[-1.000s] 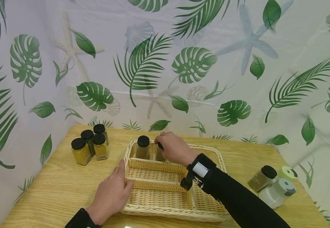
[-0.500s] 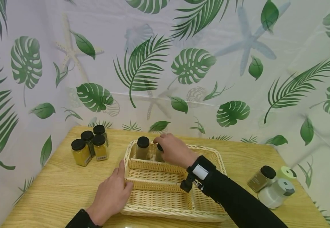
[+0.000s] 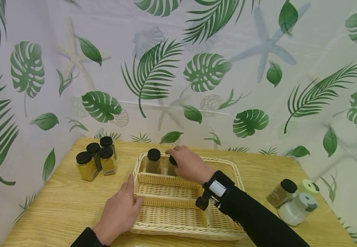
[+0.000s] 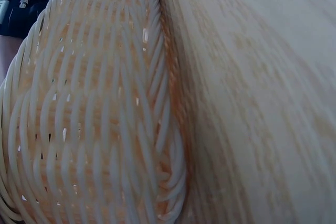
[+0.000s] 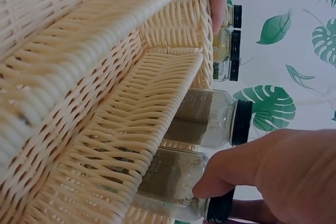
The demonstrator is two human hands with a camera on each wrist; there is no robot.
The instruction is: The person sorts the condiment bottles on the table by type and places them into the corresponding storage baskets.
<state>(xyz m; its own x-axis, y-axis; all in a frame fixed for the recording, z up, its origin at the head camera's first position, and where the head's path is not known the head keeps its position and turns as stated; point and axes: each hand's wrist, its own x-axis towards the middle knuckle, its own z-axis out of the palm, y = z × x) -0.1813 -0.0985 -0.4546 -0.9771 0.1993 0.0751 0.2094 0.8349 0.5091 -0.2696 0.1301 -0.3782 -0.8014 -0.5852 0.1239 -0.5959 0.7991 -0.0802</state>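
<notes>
A pale wood-grained surface point(image 3: 52, 209) lies under both hands and carries a rectangular, cream-coloured woven basket point(image 3: 170, 215) divided by low partitions. The left hand point(image 3: 118, 207) grips the basket's left end, thumb over the rim, apparently to steady it. The right hand point(image 3: 191, 164) pinches, between thumb and fingers, the black cap of a clear glass jar of grey-brown powder point(image 5: 173, 182); the jar stands directly below those fingers in the rear compartment. The step in hand looks like seating this jar; the next move would call for loosening the fingers and lifting straight up, sparing the matching powder jar point(image 3: 152, 165) just to their left. The gripped jar appears upright, with faint print and powder dusting the glass near the cap; its base is hidden.
</notes>
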